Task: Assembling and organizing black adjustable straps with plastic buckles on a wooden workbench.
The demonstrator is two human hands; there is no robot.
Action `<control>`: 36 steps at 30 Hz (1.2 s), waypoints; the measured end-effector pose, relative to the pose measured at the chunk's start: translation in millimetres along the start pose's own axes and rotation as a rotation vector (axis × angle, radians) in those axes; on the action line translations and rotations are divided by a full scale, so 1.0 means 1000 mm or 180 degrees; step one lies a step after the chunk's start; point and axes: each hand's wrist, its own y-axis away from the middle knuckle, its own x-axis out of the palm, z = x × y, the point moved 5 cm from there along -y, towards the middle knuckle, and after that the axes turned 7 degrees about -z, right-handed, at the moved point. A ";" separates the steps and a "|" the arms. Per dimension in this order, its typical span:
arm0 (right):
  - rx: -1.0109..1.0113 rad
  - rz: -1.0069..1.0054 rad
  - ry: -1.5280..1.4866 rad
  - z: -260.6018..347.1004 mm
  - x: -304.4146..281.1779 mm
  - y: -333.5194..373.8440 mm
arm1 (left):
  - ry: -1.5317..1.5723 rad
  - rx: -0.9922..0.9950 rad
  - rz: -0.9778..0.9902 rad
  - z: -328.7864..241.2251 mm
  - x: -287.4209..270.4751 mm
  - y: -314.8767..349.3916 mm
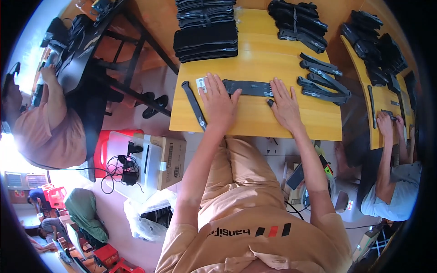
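Observation:
A wide dark grey fabric band (pixel 248 88) lies flat across the yellow table (pixel 255 120), stretched between my two hands. My left hand (pixel 220 105) rests flat over its left end with the fingers extended, partly covering a white label (pixel 200 84). Over the right end lies my right hand (pixel 287 105), also flat and fingers straight. A small black piece shows by its thumb; I cannot tell what it is. To the left of my left hand, a narrow black strap (pixel 194 105) lies at a slant, its lower end close to my wrist. Both end edges of the band are partly hidden under my hands.
Stacked black fabric pieces (pixel 205 41) stand at the table's far left. A tied black bundle (pixel 298 28) sits far right, with several loose straps (pixel 323 84) nearer. A cardboard box (pixel 172 161) stands below left. Co-workers sit at a dark table (pixel 86 59) and another yellow table (pixel 375 132).

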 end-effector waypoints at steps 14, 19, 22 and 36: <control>-0.0598 -0.0489 -0.1945 0.145 -0.028 0.027 | 0.4476 -0.3845 -0.0142 0.104 -0.011 0.210; -0.0373 0.0045 -0.1700 0.189 0.012 0.019 | 0.4703 -0.3498 0.0663 0.065 -0.018 0.197; -0.0260 -0.0227 -0.1632 0.181 0.027 0.023 | 0.4942 -0.3412 0.0513 0.070 -0.016 0.183; 0.0574 0.0122 -0.3931 0.151 -0.028 0.071 | 0.5981 -0.3003 0.0889 0.044 -0.062 0.142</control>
